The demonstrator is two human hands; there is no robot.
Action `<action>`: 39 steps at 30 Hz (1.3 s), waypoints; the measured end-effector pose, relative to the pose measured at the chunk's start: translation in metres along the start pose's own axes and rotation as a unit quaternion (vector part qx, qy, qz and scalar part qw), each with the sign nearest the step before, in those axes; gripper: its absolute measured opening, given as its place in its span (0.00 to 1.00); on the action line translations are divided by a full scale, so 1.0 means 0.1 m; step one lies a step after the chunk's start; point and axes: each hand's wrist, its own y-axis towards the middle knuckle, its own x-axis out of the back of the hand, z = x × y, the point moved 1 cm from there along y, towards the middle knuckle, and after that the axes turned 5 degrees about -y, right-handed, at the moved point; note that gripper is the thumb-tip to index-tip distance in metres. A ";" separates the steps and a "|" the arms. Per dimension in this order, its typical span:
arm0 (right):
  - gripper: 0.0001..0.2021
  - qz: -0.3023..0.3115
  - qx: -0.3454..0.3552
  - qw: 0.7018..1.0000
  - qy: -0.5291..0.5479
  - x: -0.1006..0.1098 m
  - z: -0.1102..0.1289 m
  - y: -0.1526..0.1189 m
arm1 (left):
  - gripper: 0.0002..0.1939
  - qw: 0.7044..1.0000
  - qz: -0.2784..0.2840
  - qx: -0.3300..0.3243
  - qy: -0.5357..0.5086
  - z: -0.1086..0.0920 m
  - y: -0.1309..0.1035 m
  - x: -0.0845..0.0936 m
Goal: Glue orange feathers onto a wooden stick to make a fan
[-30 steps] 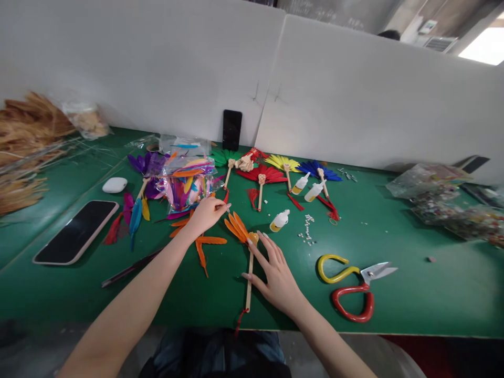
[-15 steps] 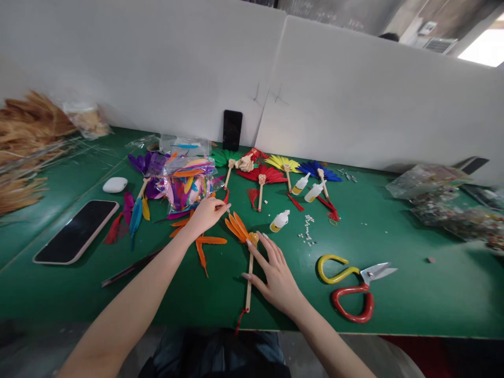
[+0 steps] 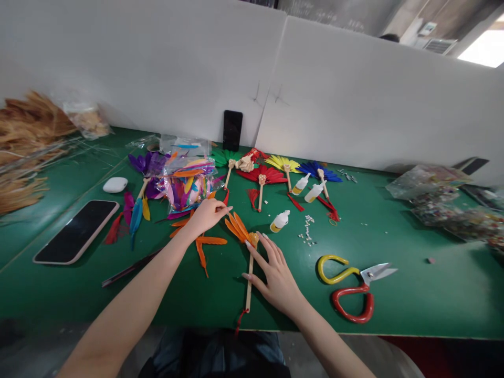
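Note:
A feather fan [image 3: 249,283] lies in front of me: a pale wooden handle, a small spread of orange feathers [image 3: 237,227] at its top and a red tassel at its lower end. My right hand [image 3: 275,270] holds it down on the table, with index fingertip by the feather bases and thumb across the handle. Close to the feather tips, my left hand [image 3: 208,214] is pinched closed. A sliver of orange shows behind its knuckles; what the fingers hold is hidden. Loose orange feathers [image 3: 202,249] lie under and beside my left wrist.
Scissors [image 3: 362,283] lie at right. A glue bottle [image 3: 280,221] and small white beads [image 3: 307,231] are beyond the fan. Finished-looking fans, including a red fan [image 3: 263,176], line the back beside a bag of feathers [image 3: 187,186]. Tweezers [image 3: 129,270] and a phone [image 3: 76,231] are left.
My left hand has shifted very slightly right, and a bit of orange now shows behind its knuckles. My right hand and the fan stay in place.

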 end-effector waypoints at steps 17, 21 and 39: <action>0.06 -0.241 -0.092 0.941 0.219 0.15 -0.19 0.00 | 0.15 0.989 -0.009 0.090 0.116 0.13 -0.24 0.52; 0.08 -0.202 -0.102 0.944 0.242 0.37 -0.14 0.24 | 0.14 0.987 0.030 0.104 0.119 0.17 -0.28 0.51; 0.14 -0.071 -0.189 0.771 0.604 0.10 -0.10 0.71 | 0.19 0.995 -0.038 0.093 0.012 0.21 -0.26 0.64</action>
